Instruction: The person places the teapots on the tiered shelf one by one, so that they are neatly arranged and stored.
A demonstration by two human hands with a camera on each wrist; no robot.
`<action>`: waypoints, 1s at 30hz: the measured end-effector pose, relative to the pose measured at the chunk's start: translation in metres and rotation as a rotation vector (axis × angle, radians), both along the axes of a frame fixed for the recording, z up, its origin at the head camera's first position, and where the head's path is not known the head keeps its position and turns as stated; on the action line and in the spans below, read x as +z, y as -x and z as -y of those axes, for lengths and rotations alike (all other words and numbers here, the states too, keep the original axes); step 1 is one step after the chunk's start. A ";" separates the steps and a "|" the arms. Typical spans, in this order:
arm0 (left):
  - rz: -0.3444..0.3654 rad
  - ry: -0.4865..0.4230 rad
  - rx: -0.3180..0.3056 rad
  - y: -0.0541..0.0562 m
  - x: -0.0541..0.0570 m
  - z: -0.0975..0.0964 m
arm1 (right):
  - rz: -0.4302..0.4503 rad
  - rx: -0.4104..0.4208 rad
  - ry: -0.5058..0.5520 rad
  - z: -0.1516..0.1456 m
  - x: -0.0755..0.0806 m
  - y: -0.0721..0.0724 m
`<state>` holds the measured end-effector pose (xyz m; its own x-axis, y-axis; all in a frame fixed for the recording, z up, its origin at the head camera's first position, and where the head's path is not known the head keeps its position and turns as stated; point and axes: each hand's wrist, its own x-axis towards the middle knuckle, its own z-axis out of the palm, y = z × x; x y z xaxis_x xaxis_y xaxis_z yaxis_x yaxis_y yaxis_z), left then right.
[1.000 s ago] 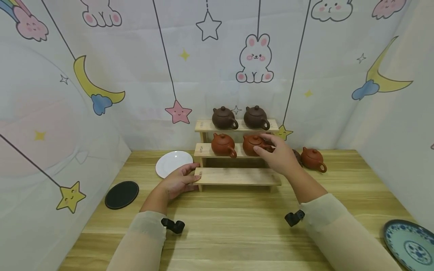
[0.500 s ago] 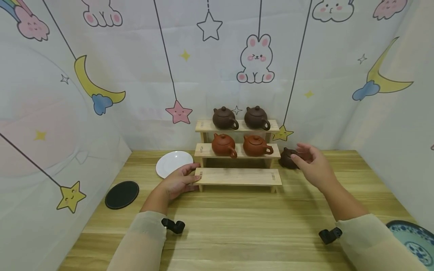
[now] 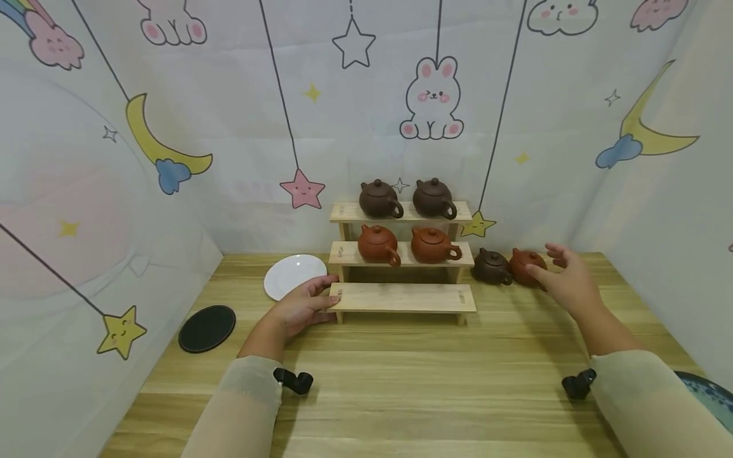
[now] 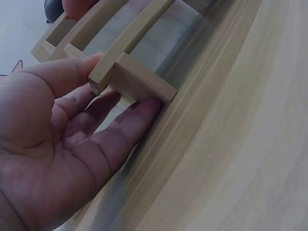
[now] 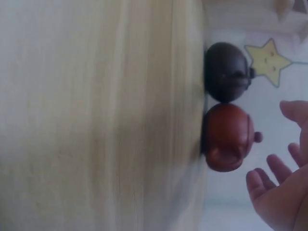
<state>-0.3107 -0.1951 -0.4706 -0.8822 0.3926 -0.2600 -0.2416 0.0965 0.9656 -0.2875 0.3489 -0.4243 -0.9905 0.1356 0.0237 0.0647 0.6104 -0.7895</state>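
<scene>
My left hand point(image 3: 303, 308) holds the left end of the three-step wooden display stand point(image 3: 401, 298). Its thumb lies on the lowest step while the fingers rest against the side leg, as the left wrist view shows. My right hand point(image 3: 572, 286), fingers apart and holding nothing, hovers by a reddish-brown teapot point(image 3: 523, 266) on the table right of the stand. A dark brown teapot point(image 3: 490, 267) sits against that one's left side. On the middle step stand two reddish-brown teapots point(image 3: 378, 245); the top step carries two dark brown teapots point(image 3: 378, 199).
A white plate point(image 3: 293, 275) lies behind my left hand. Farther left is a black round mat point(image 3: 207, 329). The blue-patterned plate point(image 3: 707, 394) at the right edge is partly covered by my sleeve. A printed cloth point(image 3: 366, 127) hangs behind the table.
My right hand has let go of the right reddish-brown teapot on the middle step and moved right to the table teapots. My left hand has stayed on the stand.
</scene>
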 end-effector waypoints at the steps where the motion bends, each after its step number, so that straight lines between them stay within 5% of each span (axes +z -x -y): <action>1: 0.001 -0.002 0.002 0.000 0.000 0.000 | 0.004 -0.002 -0.012 -0.002 -0.002 0.003; 7: -0.012 0.002 0.001 0.001 0.000 0.000 | 0.045 0.025 -0.113 -0.008 -0.010 0.019; 15: -0.008 0.010 0.000 0.000 0.001 0.000 | 0.117 0.044 -0.070 -0.009 -0.020 0.033; 30: -0.013 0.012 -0.002 -0.001 0.000 0.001 | 0.115 0.006 -0.122 -0.008 -0.026 0.033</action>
<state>-0.3098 -0.1962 -0.4707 -0.8847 0.3913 -0.2531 -0.2289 0.1082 0.9674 -0.3203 0.3573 -0.4504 -0.9884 0.1331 -0.0737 0.1465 0.7022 -0.6968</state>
